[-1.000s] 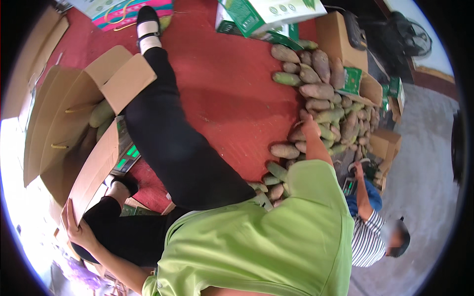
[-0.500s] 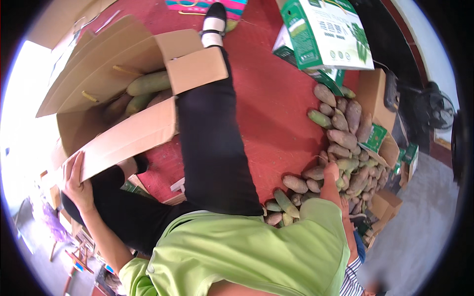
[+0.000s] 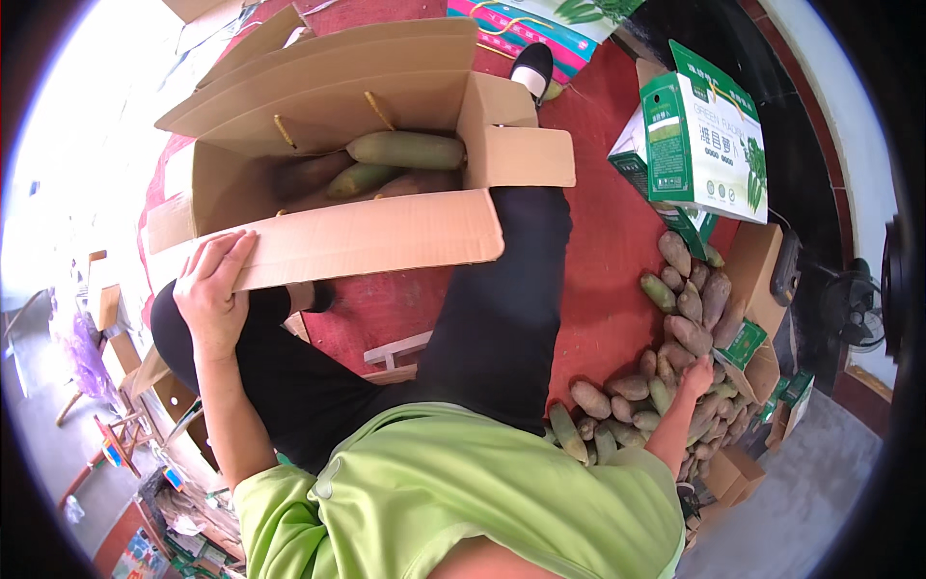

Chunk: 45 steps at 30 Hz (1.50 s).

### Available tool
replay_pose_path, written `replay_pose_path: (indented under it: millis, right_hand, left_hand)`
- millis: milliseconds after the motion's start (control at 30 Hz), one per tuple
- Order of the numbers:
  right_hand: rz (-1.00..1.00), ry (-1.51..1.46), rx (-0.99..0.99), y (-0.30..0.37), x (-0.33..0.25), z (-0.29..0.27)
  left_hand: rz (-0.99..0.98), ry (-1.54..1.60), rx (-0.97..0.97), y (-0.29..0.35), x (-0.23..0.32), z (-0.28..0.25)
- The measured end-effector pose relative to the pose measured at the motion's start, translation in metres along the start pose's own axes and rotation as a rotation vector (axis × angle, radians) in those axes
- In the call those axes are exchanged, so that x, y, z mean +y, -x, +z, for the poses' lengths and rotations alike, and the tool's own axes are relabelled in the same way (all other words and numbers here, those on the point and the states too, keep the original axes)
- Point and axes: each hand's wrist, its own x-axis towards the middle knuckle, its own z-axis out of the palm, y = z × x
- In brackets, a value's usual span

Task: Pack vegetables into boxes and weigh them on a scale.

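An open cardboard box (image 3: 328,236) with yellow rope handles stands in front of me, with green radishes (image 3: 405,151) and darker roots inside. My left hand (image 3: 217,294) grips the near flap, fingers over its face. At my right, a heap of purple-brown roots (image 3: 691,336), shaped like radishes, lies with some green radishes (image 3: 567,431) among them. My right hand (image 3: 696,376) reaches into this heap with its fingers curled. Whatever lies in the fingers is hidden from view.
White-and-green printed carton boxes (image 3: 719,145) stand at the far right on the red floor (image 3: 603,289). A tipped brown carton (image 3: 752,265) borders the heap. A pink-and-blue box (image 3: 540,43) is beyond my foot. A fan (image 3: 849,309) stands at the right wall.
The view has swung left, so the box sits nearer the middle. My right hand has moved farther right within the heap. My left hand stays on the near flap.
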Motion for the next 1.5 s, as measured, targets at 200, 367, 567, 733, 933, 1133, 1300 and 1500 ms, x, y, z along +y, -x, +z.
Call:
replay_pose_path:
  millis: [200, 367, 567, 733, 933, 1133, 1300, 1500]
  right_hand:
    - [0.170, -0.921, -0.216, 0.076, -0.111, -0.050]
    - [-0.432, -0.993, -0.512, 0.149, -0.241, -0.089]
    - [-0.919, -1.072, -0.830, 0.230, -0.376, -0.134]
    - [-1.133, -0.893, -1.089, 0.303, -0.457, -0.126]
    - [-1.290, -0.466, -1.438, 0.401, -0.526, -0.056]
    - [-1.450, -0.242, -1.730, 0.464, -0.545, -0.012]
    - [-1.574, 0.057, -1.326, 0.431, -0.544, 0.003]
    - [-1.422, -0.632, -1.141, 0.352, -0.500, -0.034]
  left_hand:
    - [0.015, 0.052, 0.021, -0.001, -0.003, -0.004]
    - [0.022, 0.087, 0.030, 0.002, -0.008, -0.006]
    - [0.026, 0.095, 0.051, 0.003, -0.010, -0.007]
    - [0.032, 0.100, 0.065, 0.004, -0.013, -0.007]
    - [0.020, 0.091, 0.063, 0.003, -0.013, -0.007]
    - [0.014, 0.097, 0.077, 0.003, -0.015, -0.006]
    - [0.010, 0.118, 0.033, 0.004, -0.015, -0.006]
    - [0.012, 0.136, 0.032, -0.002, -0.008, -0.007]
